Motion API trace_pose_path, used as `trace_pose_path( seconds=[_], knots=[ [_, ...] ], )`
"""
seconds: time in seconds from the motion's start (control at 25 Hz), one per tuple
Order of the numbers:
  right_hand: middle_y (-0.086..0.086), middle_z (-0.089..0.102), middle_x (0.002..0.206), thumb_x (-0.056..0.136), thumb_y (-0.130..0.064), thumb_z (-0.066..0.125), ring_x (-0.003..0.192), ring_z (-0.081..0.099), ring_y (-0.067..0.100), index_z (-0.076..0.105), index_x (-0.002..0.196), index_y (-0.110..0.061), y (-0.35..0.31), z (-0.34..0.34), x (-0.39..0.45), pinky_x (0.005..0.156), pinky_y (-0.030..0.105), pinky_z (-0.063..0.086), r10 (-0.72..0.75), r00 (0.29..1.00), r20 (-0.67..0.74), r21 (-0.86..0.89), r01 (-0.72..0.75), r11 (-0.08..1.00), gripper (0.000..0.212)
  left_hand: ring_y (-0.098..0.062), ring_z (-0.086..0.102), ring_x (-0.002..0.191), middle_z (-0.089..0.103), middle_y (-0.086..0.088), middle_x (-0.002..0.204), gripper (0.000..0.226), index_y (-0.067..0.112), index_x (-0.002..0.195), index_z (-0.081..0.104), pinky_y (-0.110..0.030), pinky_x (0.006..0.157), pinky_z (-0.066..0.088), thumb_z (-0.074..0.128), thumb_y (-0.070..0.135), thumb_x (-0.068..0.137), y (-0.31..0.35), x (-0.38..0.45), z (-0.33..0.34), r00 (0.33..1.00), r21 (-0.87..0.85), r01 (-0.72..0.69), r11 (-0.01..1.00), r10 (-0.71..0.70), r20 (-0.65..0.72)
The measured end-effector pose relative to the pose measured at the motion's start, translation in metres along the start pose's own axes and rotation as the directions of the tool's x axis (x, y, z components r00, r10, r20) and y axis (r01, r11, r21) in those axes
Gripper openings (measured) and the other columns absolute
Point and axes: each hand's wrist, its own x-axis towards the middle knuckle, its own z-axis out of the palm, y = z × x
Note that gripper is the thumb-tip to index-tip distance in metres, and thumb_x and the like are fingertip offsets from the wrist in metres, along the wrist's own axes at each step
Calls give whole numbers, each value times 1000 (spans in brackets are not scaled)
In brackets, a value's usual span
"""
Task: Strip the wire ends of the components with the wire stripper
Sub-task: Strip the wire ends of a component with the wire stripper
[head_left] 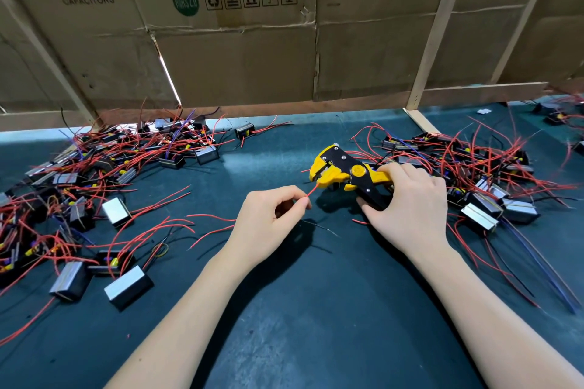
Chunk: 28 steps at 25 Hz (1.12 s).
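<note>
Both forearms bare, sleeveless in view; left hand point(270, 215), right hand point(410, 205) ungloved.

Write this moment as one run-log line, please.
left hand: pinches red wire | right hand: grips wire stripper | wire end at stripper's jaws

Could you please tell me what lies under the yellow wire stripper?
The wire stripper, held by the right hand, hangs over the dark mat and its shadow. The hand hides what lies beneath the handles.
</note>
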Motion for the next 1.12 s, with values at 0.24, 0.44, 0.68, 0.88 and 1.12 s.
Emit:
trace_pose_path(
  seconds=[0.24,0.44,0.68,0.88,1.12],
  knots=[
    [1,65,92,65,-42,81,91,59,31,65,101,-16,-3,0,-1,77,40,33,-9,1000,-1,3,9,1000,47,-8,37,50,51,8,54,19,19,72,69,-17,52,29,64,14,90,0,-1,1,1000,8,14,1000,-15,16],
    [1,63,90,65,-42,82,90,58,31,64,100,-16,1,-3,0,76,37,29,15,999,-40,28,-14,999,47,-8,37,51,48,8,53,20,16,71,66,-15,54,29,62,10,89,2,0,1,1000,22,20,1000,-20,7],
    [1,63,89,65,-40,82,89,58,30,63,96,-16,1,-5,1,74,37,29,-11,999,-30,27,12,1000,44,-7,35,51,43,9,52,21,13,70,64,-14,53,29,60,7,90,1,0,1,999,-11,20,1000,-21,-43],
    [2,63,89,67,-40,81,88,58,31,63,95,-15,1,-4,2,75,39,31,-12,999,-33,17,12,1000,42,-8,32,51,41,8,52,23,12,68,60,-14,52,27,59,6,90,-1,1,2,988,-48,50,998,-57,-141],
    [1,63,90,67,-42,79,89,58,30,63,97,-16,-1,-5,1,75,38,29,-37,999,-12,18,37,999,43,-10,31,52,43,-3,55,21,12,67,58,-18,52,26,58,10,88,-2,0,5,991,-24,33,999,-36,-129]
  ],
)
